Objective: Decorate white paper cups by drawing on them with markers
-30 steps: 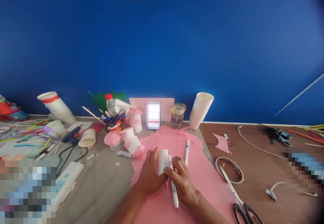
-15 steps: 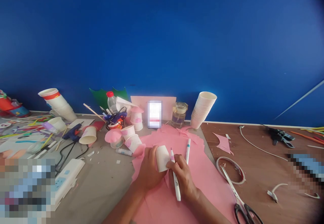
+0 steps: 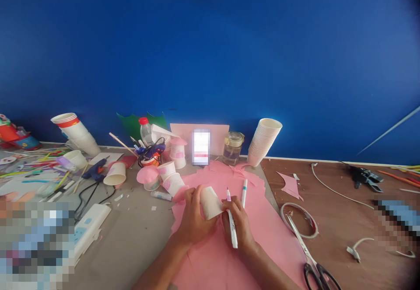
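Note:
My left hand [image 3: 193, 220] is wrapped round a small white paper cup [image 3: 210, 202], held on its side above a large pink paper sheet [image 3: 262, 233]. My right hand [image 3: 241, 226] grips a white marker with a pink tip [image 3: 231, 220], its tip pointing up and away, just right of the cup. A second white marker with a blue band [image 3: 243, 192] lies on the pink sheet just beyond my right hand.
Scissors [image 3: 310, 259] and a tape ring [image 3: 297, 220] lie on the right. A tall stack of white cups [image 3: 262, 143], a glass jar [image 3: 232, 148], a lit phone [image 3: 201, 147] and decorated cups [image 3: 170, 180] stand behind. A glue gun [image 3: 95, 172], cables and coloured sticks clutter the left.
The marker has swung from pointing down along the sheet to tip-up beside the cup. The cup has tilted a little in my left hand.

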A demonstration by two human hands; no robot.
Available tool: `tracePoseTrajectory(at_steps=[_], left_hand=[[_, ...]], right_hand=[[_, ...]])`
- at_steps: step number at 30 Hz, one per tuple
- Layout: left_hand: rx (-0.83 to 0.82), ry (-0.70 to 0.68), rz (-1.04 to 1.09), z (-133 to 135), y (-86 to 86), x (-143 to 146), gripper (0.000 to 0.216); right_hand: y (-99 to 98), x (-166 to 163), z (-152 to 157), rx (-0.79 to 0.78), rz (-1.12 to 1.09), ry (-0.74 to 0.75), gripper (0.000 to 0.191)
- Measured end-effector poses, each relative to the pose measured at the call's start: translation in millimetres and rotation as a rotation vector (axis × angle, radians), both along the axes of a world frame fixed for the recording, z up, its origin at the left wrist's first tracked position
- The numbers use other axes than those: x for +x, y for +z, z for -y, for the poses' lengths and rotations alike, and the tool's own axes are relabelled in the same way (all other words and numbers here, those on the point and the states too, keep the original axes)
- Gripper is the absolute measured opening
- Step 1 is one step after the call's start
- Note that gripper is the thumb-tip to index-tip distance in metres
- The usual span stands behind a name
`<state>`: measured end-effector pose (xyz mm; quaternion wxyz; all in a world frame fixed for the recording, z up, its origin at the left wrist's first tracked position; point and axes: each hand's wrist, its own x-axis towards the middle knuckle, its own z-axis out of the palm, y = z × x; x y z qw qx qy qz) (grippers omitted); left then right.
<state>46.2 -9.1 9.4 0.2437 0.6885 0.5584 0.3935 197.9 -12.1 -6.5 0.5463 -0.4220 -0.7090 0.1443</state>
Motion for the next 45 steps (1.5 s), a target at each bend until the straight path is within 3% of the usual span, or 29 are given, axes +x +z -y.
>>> tracePoseTrajectory(at_steps=[5, 15, 23, 30, 45], left_hand=[[-0.014, -0.008, -0.010, -3.7, -7.6, -0.7, 0.080], [-0.005, 0.068, -0.079, -7.9, -5.7, 0.7, 0.059], [0.078, 0.004, -0.160, -7.0, -1.4, 4.6, 0.044], [0.104, -0.022, -0.196, -4.5, -1.3, 6.8, 0.039], [0.175, -0.033, -0.221, -4.5, -5.7, 5.9, 0.042]], right_hand=[[0.3, -2.7, -1.6, 0.039, -0.077, -0.027, 0.020], [-0.2, 6.3, -0.1, 0.080, -0.116, -0.008, 0.026], [14.4, 2.9, 10.1, 0.067, -0.205, 0.229, 0.028], [-0.1, 3.7, 12.8, -0.173, -0.381, 0.061, 0.017], [-4.6, 5.5, 12.9, -0.173, -0.329, 0.108, 0.018]])
